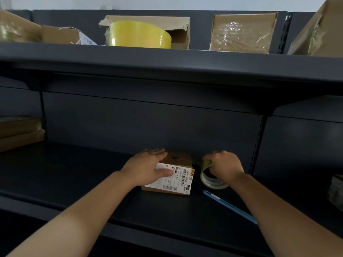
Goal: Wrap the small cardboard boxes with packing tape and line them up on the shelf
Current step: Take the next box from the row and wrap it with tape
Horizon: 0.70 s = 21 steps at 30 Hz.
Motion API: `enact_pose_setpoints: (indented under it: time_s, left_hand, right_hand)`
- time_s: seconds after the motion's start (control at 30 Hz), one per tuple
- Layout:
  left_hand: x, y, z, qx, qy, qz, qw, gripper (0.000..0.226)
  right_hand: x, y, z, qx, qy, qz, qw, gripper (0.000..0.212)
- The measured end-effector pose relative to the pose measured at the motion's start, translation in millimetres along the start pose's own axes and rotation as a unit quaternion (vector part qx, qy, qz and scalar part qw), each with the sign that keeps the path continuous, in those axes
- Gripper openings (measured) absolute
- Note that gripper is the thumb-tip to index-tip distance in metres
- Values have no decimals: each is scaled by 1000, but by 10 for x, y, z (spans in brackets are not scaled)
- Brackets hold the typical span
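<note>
The dark grey metal shelf (pixel 74 182) bears the small brown white-labelled cardboard box (pixel 178 180), pinned flat-fingered by the left hand (pixel 148 167). Beside it the right hand (pixel 224 164) curls round the clear packing-tape roll (pixel 211 182); best keep the strip taut, box still.

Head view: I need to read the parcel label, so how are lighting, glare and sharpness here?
Head view: the lower dark metal shelf is dim, the dark top shelf brighter; glare on the tape-wrapped brown cardboard box; the white shipping label on the small brown cardboard box is lit, its fine print soft; shelf edges bow from the wide lens.
</note>
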State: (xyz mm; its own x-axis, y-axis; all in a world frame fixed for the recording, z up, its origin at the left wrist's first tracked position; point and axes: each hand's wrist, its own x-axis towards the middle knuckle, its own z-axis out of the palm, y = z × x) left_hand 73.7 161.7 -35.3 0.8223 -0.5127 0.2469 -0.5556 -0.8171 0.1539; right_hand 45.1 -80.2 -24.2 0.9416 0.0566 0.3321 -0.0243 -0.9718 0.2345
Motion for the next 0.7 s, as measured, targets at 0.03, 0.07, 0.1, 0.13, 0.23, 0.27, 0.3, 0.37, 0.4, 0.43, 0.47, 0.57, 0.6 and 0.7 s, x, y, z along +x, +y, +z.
enact_pose_setpoints:
  time_s: [0.03,0.07,0.1,0.13,0.23,0.27,0.3,0.37,0.4,0.43,0.47,0.57,0.6,0.7]
  left_hand:
    - [1,8,2,0,0,-1,1000,78]
    - [0,13,4,-3,-1,-5,1000,78]
    - [2,15,7,-6,-4,-9,1000,77]
    - [5,12,9,-9,-8,-10,1000,75]
    - [13,15,-1,-5,-17,0,1000,70]
    - [17,21,-9,-3,-16,3,1000,69]
    - [20,35,-20,1,-13,7,1000,68]
    - [25,67,-37,15,-3,19,1000,67]
    - [24,84,-36,21,3,28,999,66]
    - [17,102,-34,21,10,39,999,66]
    - [10,108,-27,13,15,47,999,65]
    - [1,85,-24,-26,30,57,998,59]
    - [5,64,-24,-29,30,57,997,61]
    - [21,6,-9,-13,13,35,999,74]
  right_hand:
    - [0,9,27,-4,-5,-4,1000,47]
    - [12,17,46,-6,-8,-6,1000,47]
    - [29,24,56,-2,-14,-8,1000,48]
    - [49,40,64,18,-26,-10,999,48]
    - [59,44,9,160,-101,-7,982,60]
    - [43,18,-50,224,-123,-9,967,67]
    - [30,-33,-122,288,-135,-12,948,71]
    - [11,-201,-259,377,-129,-35,917,66]
    - [4,-313,-308,378,-123,-57,916,61]
    - [-5,-428,-329,357,-119,-82,923,58]
    - [-16,-537,-321,327,-116,-106,932,56]
    - [-35,-711,-221,253,-92,-133,954,57]
    - [-43,-698,-195,231,-79,-132,961,59]
    - [-78,-548,-143,195,-51,-113,973,64]
